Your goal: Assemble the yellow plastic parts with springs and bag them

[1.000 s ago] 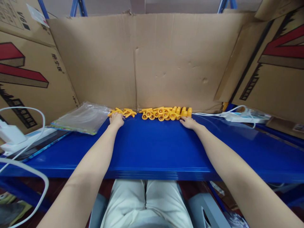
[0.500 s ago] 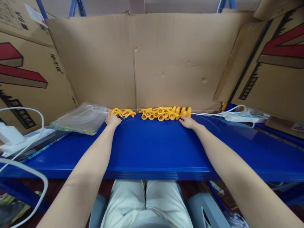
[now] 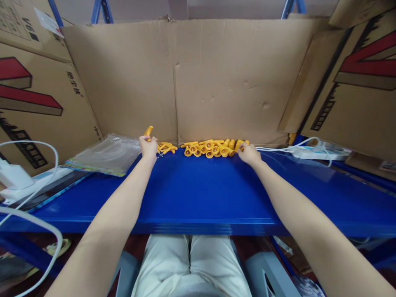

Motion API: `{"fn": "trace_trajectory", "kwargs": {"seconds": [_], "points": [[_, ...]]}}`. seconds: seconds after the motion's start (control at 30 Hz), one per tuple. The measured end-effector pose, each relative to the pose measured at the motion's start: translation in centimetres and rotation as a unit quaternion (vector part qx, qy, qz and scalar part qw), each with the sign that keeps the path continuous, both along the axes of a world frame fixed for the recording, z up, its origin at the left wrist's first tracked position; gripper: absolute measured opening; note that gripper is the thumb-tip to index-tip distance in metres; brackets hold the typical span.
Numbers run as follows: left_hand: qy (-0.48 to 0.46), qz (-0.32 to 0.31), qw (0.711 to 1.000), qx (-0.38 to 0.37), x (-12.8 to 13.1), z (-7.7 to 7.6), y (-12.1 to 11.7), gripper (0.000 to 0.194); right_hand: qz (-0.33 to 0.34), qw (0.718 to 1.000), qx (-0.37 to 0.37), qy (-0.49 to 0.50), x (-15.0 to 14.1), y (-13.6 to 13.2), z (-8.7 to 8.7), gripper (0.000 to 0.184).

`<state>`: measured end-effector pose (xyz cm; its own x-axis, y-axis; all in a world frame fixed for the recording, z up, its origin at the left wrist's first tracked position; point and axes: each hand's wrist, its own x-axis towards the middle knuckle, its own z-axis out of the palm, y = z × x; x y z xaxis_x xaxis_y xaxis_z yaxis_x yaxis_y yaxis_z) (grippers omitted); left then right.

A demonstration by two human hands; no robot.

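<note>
Raised since the earlier frame, the left hand [image 3: 149, 147] pinches a curved yellow plastic piece [image 3: 149, 131] above the back of a glossy blue counter [image 3: 198, 187]. Against a tall brown cardboard panel [image 3: 241, 74], the right hand [image 3: 250, 155] curls at yellow plastic cups [image 3: 213, 148], its grip unclear.

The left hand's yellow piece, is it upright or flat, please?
Upright but tilted: the yellow piece points up from the left hand.
</note>
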<state>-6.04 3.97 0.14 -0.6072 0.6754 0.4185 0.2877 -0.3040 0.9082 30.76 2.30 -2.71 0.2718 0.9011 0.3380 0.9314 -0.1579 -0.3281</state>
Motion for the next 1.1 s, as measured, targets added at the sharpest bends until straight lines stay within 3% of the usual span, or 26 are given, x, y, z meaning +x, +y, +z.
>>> {"fn": "trace_trajectory", "kwargs": {"seconds": [0.1, 0.2, 0.37, 0.5, 0.73, 0.97, 1.1], "points": [[-0.104, -0.023, 0.994, 0.008, 0.7, 0.6, -0.5, 0.012, -0.01, 0.998, 0.066, 0.018, -0.8, -0.5, 0.7, 0.029], [-0.138, -0.042, 0.99, 0.005, 1.1, 1.1, -0.9, 0.01, 0.016, 0.992, 0.124, 0.025, -1.6, -0.8, 1.3, 0.028], [-0.128, -0.115, 0.985, 0.018, 1.6, 1.4, -1.3, 0.001, 0.088, 0.98, 0.173, 0.043, -3.5, -1.2, 1.7, 0.037], [-0.11, -0.163, 0.981, 0.006, 2.3, 1.0, -1.5, 0.012, 0.194, 0.961, 0.196, 0.002, -5.5, -1.9, 1.7, 0.043], [-0.06, -0.185, 0.981, -0.021, 3.7, 0.0, -1.8, 0.019, 0.362, 0.915, 0.15, -0.095, -8.7, -3.3, 1.1, 0.033], [-0.111, -0.284, 0.946, -0.111, 5.6, 0.3, -3.1, 0.016, 0.421, 0.894, 0.126, -0.089, -9.6, -3.8, 0.5, 0.029], [-0.14, -0.331, 0.924, -0.126, 6.3, 0.5, -4.0, 0.015, 0.428, 0.893, 0.11, -0.079, -9.5, -3.9, 0.6, 0.028]]}}
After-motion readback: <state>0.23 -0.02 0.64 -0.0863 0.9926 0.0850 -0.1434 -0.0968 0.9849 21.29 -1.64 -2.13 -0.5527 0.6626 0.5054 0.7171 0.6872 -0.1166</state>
